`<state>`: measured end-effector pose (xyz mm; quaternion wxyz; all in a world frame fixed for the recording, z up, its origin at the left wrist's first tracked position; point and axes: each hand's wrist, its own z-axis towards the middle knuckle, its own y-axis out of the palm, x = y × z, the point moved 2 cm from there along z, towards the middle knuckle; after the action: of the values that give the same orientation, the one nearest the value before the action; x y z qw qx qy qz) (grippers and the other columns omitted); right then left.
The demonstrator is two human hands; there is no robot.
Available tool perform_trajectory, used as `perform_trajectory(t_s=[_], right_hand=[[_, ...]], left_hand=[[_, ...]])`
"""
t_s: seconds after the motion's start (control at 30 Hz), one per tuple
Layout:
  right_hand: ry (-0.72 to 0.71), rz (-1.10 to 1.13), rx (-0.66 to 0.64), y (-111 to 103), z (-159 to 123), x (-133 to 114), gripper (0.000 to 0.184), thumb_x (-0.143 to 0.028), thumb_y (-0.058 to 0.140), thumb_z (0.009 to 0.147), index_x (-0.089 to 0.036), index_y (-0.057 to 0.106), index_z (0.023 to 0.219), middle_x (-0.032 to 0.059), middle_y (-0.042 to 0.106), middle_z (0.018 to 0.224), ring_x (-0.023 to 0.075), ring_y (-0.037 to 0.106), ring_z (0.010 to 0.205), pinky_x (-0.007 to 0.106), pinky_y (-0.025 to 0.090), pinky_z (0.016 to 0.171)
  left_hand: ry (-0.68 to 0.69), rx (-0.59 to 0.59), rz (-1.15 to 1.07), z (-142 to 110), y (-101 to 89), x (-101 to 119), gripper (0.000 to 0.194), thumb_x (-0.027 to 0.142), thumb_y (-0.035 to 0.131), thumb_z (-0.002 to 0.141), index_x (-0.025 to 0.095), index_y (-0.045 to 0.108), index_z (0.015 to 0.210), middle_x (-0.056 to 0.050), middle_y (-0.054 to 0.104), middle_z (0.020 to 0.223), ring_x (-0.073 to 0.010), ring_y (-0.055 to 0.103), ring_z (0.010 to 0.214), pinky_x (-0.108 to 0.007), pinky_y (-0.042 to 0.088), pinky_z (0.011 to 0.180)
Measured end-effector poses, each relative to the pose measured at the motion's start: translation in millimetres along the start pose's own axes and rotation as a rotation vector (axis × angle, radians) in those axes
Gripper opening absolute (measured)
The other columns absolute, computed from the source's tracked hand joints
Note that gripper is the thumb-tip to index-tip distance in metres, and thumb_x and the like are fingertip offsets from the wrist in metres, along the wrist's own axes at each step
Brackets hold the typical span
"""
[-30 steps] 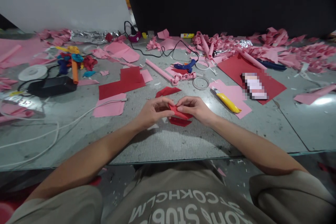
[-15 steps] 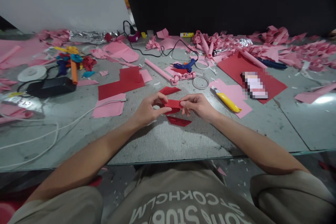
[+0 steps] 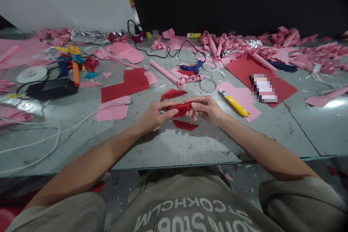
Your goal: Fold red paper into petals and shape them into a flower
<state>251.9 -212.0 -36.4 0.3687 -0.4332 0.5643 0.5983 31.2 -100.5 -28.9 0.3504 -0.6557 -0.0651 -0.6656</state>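
Note:
Between my two hands is a folded piece of red paper, held just above the table. My left hand pinches its left end between thumb and fingers. At the other end, the thumb and fingers of my right hand close on it. Beyond my fingertips lies a folded red paper strip, and a second red strip lies on the near side. My fingers partly cover the held paper, so its folds are not fully visible.
A yellow utility knife lies right of my hands on pink paper. Past them are a rolled pink paper tube, a blue glue gun and a tape ring. A white cable crosses the left side; a phone rests on red paper.
The red paper between my hands has turned from showing a flat face to a narrower, folded-looking shape. My fingers have shifted slightly on it, and more red shows beyond my left fingertips.

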Motion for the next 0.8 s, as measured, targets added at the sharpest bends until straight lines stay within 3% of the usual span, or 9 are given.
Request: perform_trajectory(t_s=[0.1, 0.33, 0.5, 0.63, 0.8], right_hand=[[0.015, 0.0, 0.036, 0, 1, 2, 0.032, -0.041, 0.085, 0.095, -0.016, 0.085, 0.115, 0.0065, 0.083, 0.078, 0.0127, 0.072, 0.057, 0.022, 0.059, 0.057], [0.015, 0.012, 0.081, 6, 2, 3, 0.034, -0.041, 0.094, 0.085, -0.016, 0.086, 0.106, 0.0049, 0.081, 0.072, 0.013, 0.071, 0.054, 0.022, 0.057, 0.053], [0.006, 0.007, 0.096, 8, 2, 2, 0.035, -0.042, 0.096, 0.083, -0.016, 0.086, 0.103, 0.0045, 0.081, 0.071, 0.012, 0.069, 0.052, 0.022, 0.055, 0.051], [-0.028, -0.002, 0.125, 7, 2, 2, 0.031, -0.043, 0.096, 0.082, -0.017, 0.088, 0.098, 0.004, 0.081, 0.074, 0.0106, 0.068, 0.051, 0.02, 0.054, 0.049], [-0.026, -0.013, 0.163, 7, 3, 4, 0.033, -0.047, 0.097, 0.079, -0.018, 0.086, 0.091, 0.0038, 0.082, 0.076, 0.012, 0.07, 0.054, 0.023, 0.06, 0.054]], left_hand=[[0.014, -0.051, -0.009, -1, 2.2, 0, 0.044, 0.045, 0.069, 0.102, 0.022, 0.078, 0.138, -0.01, 0.083, 0.125, -0.0209, 0.076, 0.091, -0.034, 0.06, 0.084], [0.143, -0.091, -0.037, -2, 5.8, -2, 0.044, 0.044, 0.066, 0.106, 0.025, 0.072, 0.145, -0.011, 0.077, 0.141, -0.0288, 0.074, 0.124, -0.04, 0.057, 0.104], [0.239, -0.145, 0.024, -2, 7.9, 2, 0.046, 0.042, 0.055, 0.112, 0.027, 0.064, 0.155, -0.01, 0.07, 0.153, -0.0293, 0.068, 0.138, -0.045, 0.05, 0.12], [0.239, -0.147, 0.158, -4, 11.7, 3, 0.049, 0.04, 0.046, 0.115, 0.027, 0.056, 0.161, -0.01, 0.068, 0.155, -0.0281, 0.065, 0.141, -0.046, 0.048, 0.122], [0.255, -0.078, 0.315, -7, 15.8, -1, 0.055, 0.045, 0.063, 0.108, 0.025, 0.057, 0.158, -0.012, 0.07, 0.151, -0.0306, 0.068, 0.136, -0.047, 0.053, 0.116]])
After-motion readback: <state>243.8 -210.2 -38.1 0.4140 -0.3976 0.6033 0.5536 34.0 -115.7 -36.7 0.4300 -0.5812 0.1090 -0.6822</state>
